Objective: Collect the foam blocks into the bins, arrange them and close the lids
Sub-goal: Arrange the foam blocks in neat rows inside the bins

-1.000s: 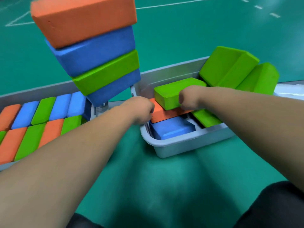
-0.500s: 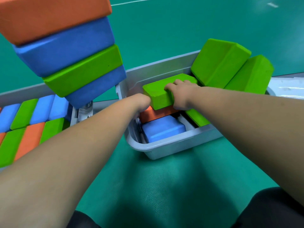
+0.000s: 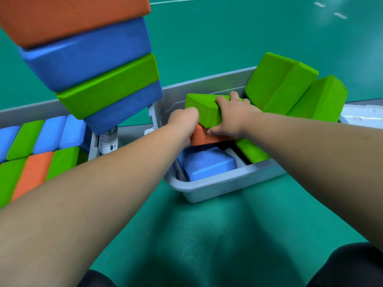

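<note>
A grey plastic bin (image 3: 207, 189) sits on a green floor (image 3: 207, 235). Over the bin's middle, a person's right hand (image 3: 230, 119) grips a green foam block (image 3: 205, 112), fingers over its top and thumb below. The left hand (image 3: 182, 123) is pressed against that block's left end, its fingers hidden. Under it in the bin lie an orange block (image 3: 205, 137) and a blue block (image 3: 207, 166). Two large green blocks (image 3: 275, 85) lean at the bin's far right corner. Left of the bin rises a tilted stack (image 3: 93, 59), orange, blue, green, blue from the top, and beyond it a second bin (image 3: 31, 112) holds rows of coloured blocks.
</note>
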`<state>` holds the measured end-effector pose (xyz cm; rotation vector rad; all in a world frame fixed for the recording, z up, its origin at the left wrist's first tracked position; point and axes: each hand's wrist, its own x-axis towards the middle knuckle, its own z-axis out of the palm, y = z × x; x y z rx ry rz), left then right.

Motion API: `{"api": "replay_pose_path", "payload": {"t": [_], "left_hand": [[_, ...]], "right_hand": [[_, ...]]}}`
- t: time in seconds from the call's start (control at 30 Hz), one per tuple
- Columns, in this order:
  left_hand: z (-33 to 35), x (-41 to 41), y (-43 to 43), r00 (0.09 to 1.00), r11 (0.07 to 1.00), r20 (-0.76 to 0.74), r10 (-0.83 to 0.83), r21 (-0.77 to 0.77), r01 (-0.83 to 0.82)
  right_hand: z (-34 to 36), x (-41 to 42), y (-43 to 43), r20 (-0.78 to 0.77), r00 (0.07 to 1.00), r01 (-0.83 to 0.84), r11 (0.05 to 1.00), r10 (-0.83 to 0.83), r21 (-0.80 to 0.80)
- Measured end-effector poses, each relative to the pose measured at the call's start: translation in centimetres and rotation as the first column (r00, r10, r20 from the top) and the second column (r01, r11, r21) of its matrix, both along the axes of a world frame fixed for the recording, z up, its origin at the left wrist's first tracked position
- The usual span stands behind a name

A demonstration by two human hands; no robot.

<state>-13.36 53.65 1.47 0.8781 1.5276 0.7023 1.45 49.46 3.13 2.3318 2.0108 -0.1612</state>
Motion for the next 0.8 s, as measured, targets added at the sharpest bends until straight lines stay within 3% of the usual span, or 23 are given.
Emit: {"api": "replay_pose_path", "payload": {"t": [0.1, 0.2, 0.3, 0.4, 0.5, 0.57, 0.67, 0.73, 0.8], "left_hand": [[0.7, -0.7, -0.9, 0.996, 0.991, 0.044, 0.075, 0.105, -0.080], [0.9, -1.0, 0.3, 0.966, 0.983, 0.220, 0.136, 0.093, -0.160], [1.5, 0.0, 0.9, 0.930, 0.998, 0.367, 0.024, 0.042, -0.042], [1.1, 0.5, 1.0, 0.976, 0.988, 0.164, -0.145, 0.082, 0.133], [0.4, -0.6, 1.2, 0.956, 0.954, -0.113, -0.272, 0.102, 0.283], [0.3, -1.5, 1.0, 0.886, 0.926, -0.308, -0.347, 0.037, 0.376], [0.6, -2.5, 0.2, 0.734, 0.855, -0.451, -0.509, -0.167, 0.491], [0.4, -2.7, 0.0, 0.683, 0.812, -0.443, -0.581, -0.257, 0.524], [-0.2, -2.3, -0.2, 0.800, 0.826, -0.243, -0.548, -0.307, 0.473]], "right_hand": [[0.5, 0.1, 0.5, -0.115, 0.991, 0.081, 0.990, -0.068, 0.111], [1.7, 1.1, 1.1, -0.281, 0.942, 0.247, 0.947, -0.185, 0.204], [2.0, 1.7, 0.9, -0.303, 0.925, 0.289, 0.943, -0.229, 0.167], [1.2, 1.1, 0.1, -0.176, 0.973, 0.160, 0.985, -0.148, 0.058], [0.8, 0.0, -0.9, -0.017, 0.999, -0.037, 0.991, 0.035, -0.128], [0.4, -0.4, -1.5, -0.004, 0.994, -0.111, 0.963, 0.113, -0.247], [-0.5, -0.3, -1.9, -0.009, 0.992, -0.120, 0.899, 0.128, -0.421], [-1.1, 0.0, -2.1, -0.023, 0.998, -0.063, 0.845, 0.060, -0.531], [-1.5, 0.0, -2.5, -0.026, 0.999, 0.005, 0.773, -0.029, -0.634]]}}
